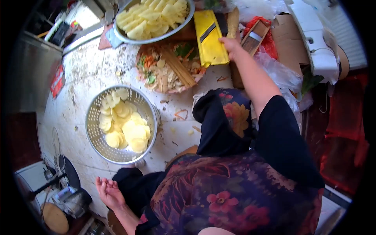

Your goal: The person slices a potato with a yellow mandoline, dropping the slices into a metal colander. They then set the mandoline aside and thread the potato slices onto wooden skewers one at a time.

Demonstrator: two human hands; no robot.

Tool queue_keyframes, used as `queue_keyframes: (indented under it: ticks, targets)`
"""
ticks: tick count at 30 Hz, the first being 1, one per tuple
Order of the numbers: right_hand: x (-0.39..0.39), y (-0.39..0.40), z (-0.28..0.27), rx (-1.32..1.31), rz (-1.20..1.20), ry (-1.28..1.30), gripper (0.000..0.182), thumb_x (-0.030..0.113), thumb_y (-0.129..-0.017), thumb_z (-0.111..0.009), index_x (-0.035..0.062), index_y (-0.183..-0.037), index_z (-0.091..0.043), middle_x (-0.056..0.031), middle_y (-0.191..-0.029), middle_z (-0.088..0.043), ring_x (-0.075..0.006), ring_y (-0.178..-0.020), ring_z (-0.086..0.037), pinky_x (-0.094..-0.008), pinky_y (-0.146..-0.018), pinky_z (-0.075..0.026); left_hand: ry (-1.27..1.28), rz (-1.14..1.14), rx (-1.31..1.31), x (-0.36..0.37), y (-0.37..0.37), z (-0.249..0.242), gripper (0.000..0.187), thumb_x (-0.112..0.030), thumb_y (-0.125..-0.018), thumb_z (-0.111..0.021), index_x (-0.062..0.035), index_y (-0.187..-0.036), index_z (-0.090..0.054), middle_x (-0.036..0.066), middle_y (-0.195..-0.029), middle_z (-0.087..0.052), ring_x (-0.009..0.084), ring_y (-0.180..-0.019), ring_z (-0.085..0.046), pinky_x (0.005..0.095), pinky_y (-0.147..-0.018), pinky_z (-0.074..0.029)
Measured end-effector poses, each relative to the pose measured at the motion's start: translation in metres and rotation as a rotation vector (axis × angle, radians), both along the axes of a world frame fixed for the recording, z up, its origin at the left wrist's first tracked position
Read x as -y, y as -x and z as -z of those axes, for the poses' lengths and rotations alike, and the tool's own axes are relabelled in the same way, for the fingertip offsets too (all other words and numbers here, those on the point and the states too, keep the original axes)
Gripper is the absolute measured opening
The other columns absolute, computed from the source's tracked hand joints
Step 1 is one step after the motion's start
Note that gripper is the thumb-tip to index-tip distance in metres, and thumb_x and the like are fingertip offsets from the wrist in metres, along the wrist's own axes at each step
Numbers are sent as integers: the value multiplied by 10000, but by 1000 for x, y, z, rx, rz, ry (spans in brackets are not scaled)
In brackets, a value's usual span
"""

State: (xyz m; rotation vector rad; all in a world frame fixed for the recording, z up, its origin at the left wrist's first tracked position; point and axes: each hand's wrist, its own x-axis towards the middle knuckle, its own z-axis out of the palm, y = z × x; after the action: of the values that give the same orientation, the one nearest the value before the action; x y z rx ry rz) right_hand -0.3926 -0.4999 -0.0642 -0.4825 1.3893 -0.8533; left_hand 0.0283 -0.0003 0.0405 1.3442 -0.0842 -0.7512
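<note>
My right hand [234,49] is closed on the edge of a yellow mandoline slicer [213,47] with a slanted dark blade slot. The slicer lies beside a large metal basin [150,40] heaped with pale, ridged slices [154,17], probably potato. Below left of it, a perforated metal colander [93,131] holds round pale-yellow slices [135,131]. Palm up, my left hand [109,192] hovers below the colander, touching nothing; its fingers are loosely curled and slightly apart.
Under the basin's near side, a bowl of peelings and vegetable scraps [162,76] has wooden slats [178,66] across it. A wooden slicer [256,35], red plastic bag [269,47] and cardboard [288,39] crowd the right. Scraps litter the tiled floor [78,86]. A fan [68,172] stands lower left.
</note>
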Motion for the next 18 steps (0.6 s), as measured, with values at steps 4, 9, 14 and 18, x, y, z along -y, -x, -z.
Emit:
queue_keyframes:
  ticks: [4,9,14,18]
  targets:
    - [45,20,37,-294,-9,168,266,142,-860,-608,-22,-1067,-576,-159,-991,-651,-296,-856,-657,-461,-770,-549,25,94,6,-2,-12,6,337,-73,-902,-506,-61,-1236,-470,52,-965,-559,147,-789,-536,299,-730,-459]
    - [70,27,33,-531,-271,278,294,109,-893,-547,11,-1169,-570,-114,-987,-659,-215,-841,-652,-375,-742,-544,11,109,-22,-1,-25,14,321,-59,-909,-489,-48,-1229,-480,63,-993,-564,158,-823,-547,298,-740,-464]
    - [105,40,44,-901,-448,368,336,160,-854,-503,49,-1152,-611,-125,-1026,-672,-253,-899,-647,-380,-797,-507,-14,97,-33,3,-40,28,312,-54,-914,-481,-41,-1226,-479,73,-994,-562,160,-822,-548,298,-741,-466]
    - [158,70,73,-1306,-692,407,375,227,-839,-445,88,-1136,-627,-149,-1094,-659,-308,-974,-635,-384,-833,-488,-40,88,-56,15,-45,37,309,-55,-917,-484,-31,-1225,-477,78,-995,-564,163,-819,-550,297,-737,-468]
